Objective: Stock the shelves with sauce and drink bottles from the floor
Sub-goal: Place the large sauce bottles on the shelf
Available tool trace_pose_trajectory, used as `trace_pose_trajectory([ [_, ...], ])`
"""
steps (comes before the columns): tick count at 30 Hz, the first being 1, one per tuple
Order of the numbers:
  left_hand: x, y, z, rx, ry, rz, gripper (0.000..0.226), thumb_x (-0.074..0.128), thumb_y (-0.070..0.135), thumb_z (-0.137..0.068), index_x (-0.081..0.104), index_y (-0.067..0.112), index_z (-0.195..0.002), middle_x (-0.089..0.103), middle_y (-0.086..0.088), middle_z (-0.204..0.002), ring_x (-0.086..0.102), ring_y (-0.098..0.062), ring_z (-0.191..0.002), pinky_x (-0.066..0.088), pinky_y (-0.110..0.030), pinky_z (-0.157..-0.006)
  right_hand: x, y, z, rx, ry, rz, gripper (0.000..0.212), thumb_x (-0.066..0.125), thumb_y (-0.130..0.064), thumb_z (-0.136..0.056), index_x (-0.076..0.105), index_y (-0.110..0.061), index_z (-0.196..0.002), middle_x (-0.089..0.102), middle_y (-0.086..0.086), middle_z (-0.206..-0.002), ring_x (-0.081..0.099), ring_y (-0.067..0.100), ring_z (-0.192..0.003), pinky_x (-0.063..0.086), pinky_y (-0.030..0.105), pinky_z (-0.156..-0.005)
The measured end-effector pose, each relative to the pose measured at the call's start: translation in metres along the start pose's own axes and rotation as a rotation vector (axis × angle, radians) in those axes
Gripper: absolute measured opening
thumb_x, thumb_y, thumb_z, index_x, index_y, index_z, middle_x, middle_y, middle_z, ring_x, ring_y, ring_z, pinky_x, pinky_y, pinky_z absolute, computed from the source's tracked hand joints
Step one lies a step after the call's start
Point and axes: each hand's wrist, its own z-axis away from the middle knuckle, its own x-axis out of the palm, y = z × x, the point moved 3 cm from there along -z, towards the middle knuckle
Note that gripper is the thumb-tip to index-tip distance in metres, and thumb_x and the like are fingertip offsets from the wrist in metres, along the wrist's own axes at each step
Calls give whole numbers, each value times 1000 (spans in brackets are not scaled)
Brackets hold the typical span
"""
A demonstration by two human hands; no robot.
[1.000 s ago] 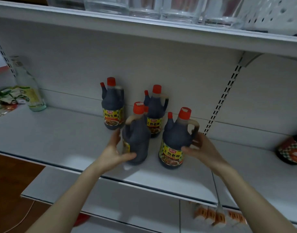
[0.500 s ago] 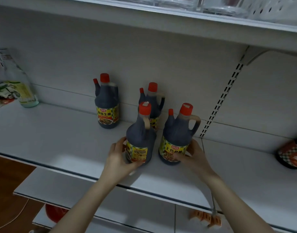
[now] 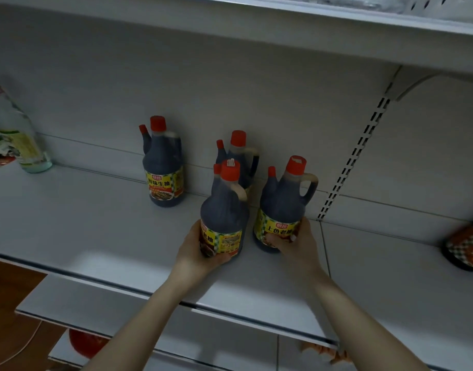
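My left hand (image 3: 192, 253) wraps the front sauce bottle (image 3: 224, 210) low, my right hand (image 3: 299, 245) grips the neighbouring bottle (image 3: 282, 202), both standing on the shelf (image 3: 82, 231), probably to square labels outward.

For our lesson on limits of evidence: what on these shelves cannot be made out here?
All in the head view:
- Rear sauce bottle: label hidden by front-left bottle.
- Dark jar: cut off by right edge.
- Clear bottle: blurred, label unreadable.
- Top-shelf glassware: cut by upper edge.
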Motion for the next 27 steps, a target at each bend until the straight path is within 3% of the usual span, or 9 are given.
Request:
trace_pose_trajectory([
  [5, 4, 0, -6, -16, 42, -19, 80, 84, 34, -51, 37, 32, -115, 49, 26, -99, 51, 3, -88, 38, -4, -66, 7, -6, -18, -39, 47, -5, 69, 76, 0, -69, 41, -11, -127, 53, -7, -111, 53, 10, -100, 45, 9, -73],
  [8, 9, -1, -9, -4, 98, -55, 73, 87, 24, -55, 39, 31, -109, 51, 23, -95, 54, 3, -84, 41, -5, -62, 11, -8, -25, -55, 55, 12, 69, 76, 0, -69, 40, -7, -128, 51, -6, -112, 51, 11, -102, 42, 18, -78],
  [10, 13, -3, -12, -21, 150, -82, 75, 88, 27, -54, 43, 23, -114, 55, 10, -106, 58, -11, -96, 47, -14, -71, 13, -9, -28, -63, 51, 17, 69, 75, 0, -70, 38, -5, -129, 49, -5, -112, 49, 10, -102, 41, 13, -74],
  [13, 19, -1, -14, -60, 199, -170, 106, 87, 36, -52, 29, 12, -139, 45, -6, -129, 44, -24, -119, 44, -32, -92, 14, -8, -34, -59, 45, 24, 70, 75, -2, -71, 37, -5, -129, 49, -5, -112, 49, 9, -101, 41, 15, -76],
  [15, 21, 2, -13, -54, 210, -189, 108, 85, 32, -58, 21, 13, -143, 39, -9, -133, 35, -23, -122, 35, -27, -92, 15, -6, -38, -55, 40, 21, 70, 75, -2, -71, 36, -6, -130, 49, -5, -112, 49, 9, -101, 42, 11, -75],
  [18, 18, 4, -12, -5, 145, -144, 92, 83, 29, -61, 31, 16, -136, 42, -2, -129, 40, -14, -116, 36, -20, -87, 15, -6, -43, -50, 18, 3, 70, 74, 1, -72, 35, -5, -130, 49, -5, -111, 50, 10, -100, 42, 3, -68],
  [22, 12, 4, -13, 5, 97, -33, 66, 83, 24, -62, 38, 30, -111, 52, 18, -105, 53, -3, -95, 40, -5, -69, 13, -2, -47, -17, -4, -25, 73, 74, 0, -71, 34, -7, -131, 50, -4, -113, 51, 10, -100, 44, 21, -79],
  [25, 12, 4, -12, 3, 157, -44, 69, 85, 26, -58, 39, 30, -109, 51, 19, -100, 52, 2, -88, 41, -6, -67, 15, -2, -47, -7, 17, -36, 75, 75, 1, -71, 33, -6, -132, 50, -2, -115, 50, 10, -101, 43, 23, -80],
  [27, 14, 1, -13, 15, 188, -96, 76, 86, 32, -53, 44, 22, -116, 52, 8, -110, 53, -8, -99, 45, -16, -76, 17, -2, -48, -5, 32, -36, 75, 74, 1, -71, 33, -6, -132, 49, -2, -115, 49, 11, -102, 41, 25, -82],
])
